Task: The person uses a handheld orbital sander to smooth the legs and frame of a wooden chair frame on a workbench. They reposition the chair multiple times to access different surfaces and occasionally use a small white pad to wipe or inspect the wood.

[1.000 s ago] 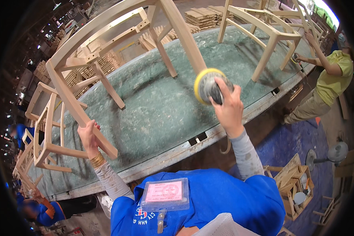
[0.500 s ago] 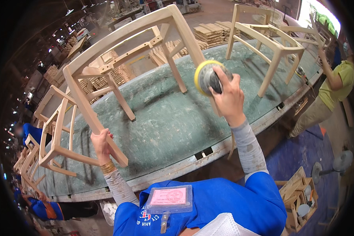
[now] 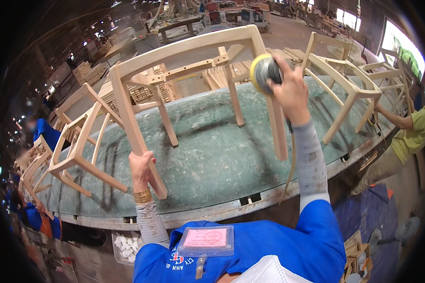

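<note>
A bare wooden chair frame stands before me on a green-topped workbench. My left hand is wrapped round the lower part of its near left leg. My right hand is closed over a round sander with a grey body and yellow pad rim. The sander is against the upper part of the near right leg, just under the corner with the top rail; its exact contact is hidden. A thin tan hose hangs down below my right wrist.
Another chair frame stands close at left, and one at right. A person in a yellow-green shirt works at the far right; others in blue are at left. A tub of white pieces sits below the bench's edge.
My right hand has moved the sander up the right leg towards the top rail. My left hand keeps its grip. The whole view has shifted, so the scene sits further right.
</note>
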Demonstrator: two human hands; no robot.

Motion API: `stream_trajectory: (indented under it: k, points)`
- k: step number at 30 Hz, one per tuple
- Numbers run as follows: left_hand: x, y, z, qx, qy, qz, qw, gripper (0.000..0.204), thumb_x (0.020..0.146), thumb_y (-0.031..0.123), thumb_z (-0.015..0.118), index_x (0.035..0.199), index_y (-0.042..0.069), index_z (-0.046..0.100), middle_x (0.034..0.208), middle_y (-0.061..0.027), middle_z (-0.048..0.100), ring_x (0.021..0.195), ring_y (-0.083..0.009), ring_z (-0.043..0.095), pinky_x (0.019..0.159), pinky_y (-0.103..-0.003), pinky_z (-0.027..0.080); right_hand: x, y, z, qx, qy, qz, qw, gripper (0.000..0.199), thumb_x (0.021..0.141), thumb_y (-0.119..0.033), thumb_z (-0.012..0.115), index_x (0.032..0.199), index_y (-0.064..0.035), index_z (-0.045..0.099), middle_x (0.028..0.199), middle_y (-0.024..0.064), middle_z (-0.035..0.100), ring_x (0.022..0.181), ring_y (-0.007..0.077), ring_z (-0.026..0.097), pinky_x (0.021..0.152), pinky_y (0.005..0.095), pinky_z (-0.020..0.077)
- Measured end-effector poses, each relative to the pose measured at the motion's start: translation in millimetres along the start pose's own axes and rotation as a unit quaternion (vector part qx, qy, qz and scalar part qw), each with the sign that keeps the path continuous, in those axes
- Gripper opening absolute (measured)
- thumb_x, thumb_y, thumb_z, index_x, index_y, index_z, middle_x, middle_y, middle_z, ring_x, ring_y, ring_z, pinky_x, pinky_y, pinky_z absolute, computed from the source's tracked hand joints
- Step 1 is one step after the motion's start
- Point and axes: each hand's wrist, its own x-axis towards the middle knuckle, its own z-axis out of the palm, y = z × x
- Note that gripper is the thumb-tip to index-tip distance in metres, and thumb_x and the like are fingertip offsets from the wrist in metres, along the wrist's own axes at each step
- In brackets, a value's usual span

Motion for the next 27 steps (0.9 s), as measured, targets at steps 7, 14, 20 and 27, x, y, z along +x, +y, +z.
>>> stream_trajectory:
  k: [7, 14, 20, 27]
  points:
    - [-6.3, 0.5, 2.9, 0.016, 0.013, 0.014, 1.000, 0.019, 0.072, 0.006, 0.063, 0.084, -0.003, 0.052, 0.066, -0.0050, 0.055, 0.050, -0.0138, 0.057, 0.047, -0.026, 0.049, 86.2, -3.7, 0.8, -0.022, 0.025, 0.013, 0.999, 0.065, 0.070, -0.026, 0.073, 0.128, -0.0363, 0.045, 0.105, 0.0198, 0.053, 0.095, 0.0401, 0.060, 0.080, 0.0447, 0.0501]
    - [-7.8, 6.9, -0.6, 0.023, 0.020, 0.024, 0.999, 0.021, 0.072, 0.006, 0.062, 0.085, -0.005, 0.051, 0.068, -0.0050, 0.055, 0.050, -0.0137, 0.057, 0.048, -0.026, 0.050, 58.8, 0.0, 3.0, -0.016, -0.007, -0.006, 1.000, 0.065, 0.068, -0.027, 0.075, 0.127, -0.0345, 0.048, 0.103, 0.0188, 0.055, 0.095, 0.0377, 0.060, 0.084, 0.0435, 0.0477]
    - [-13.4, 1.5, 8.7, -0.006, -0.006, 0.026, 1.000, 0.024, 0.072, 0.005, 0.063, 0.089, -0.006, 0.051, 0.071, -0.0058, 0.054, 0.052, -0.0132, 0.056, 0.047, -0.026, 0.050, 108.3, 3.0, -7.3, -0.013, 0.046, -0.014, 0.999, 0.068, 0.065, -0.028, 0.076, 0.128, -0.0289, 0.049, 0.106, 0.0197, 0.061, 0.100, 0.0376, 0.058, 0.090, 0.0426, 0.0458]
    - [-13.0, -0.7, 0.0, 0.009, 0.011, 0.015, 1.000, 0.027, 0.071, 0.005, 0.064, 0.091, -0.007, 0.050, 0.072, -0.0055, 0.054, 0.052, -0.0128, 0.056, 0.047, -0.026, 0.049, 94.3, 12.4, -10.4, 0.053, 0.009, -0.010, 0.998, 0.067, 0.062, -0.026, 0.076, 0.125, -0.0182, 0.052, 0.110, 0.0169, 0.063, 0.105, 0.0343, 0.059, 0.091, 0.0398, 0.0445]
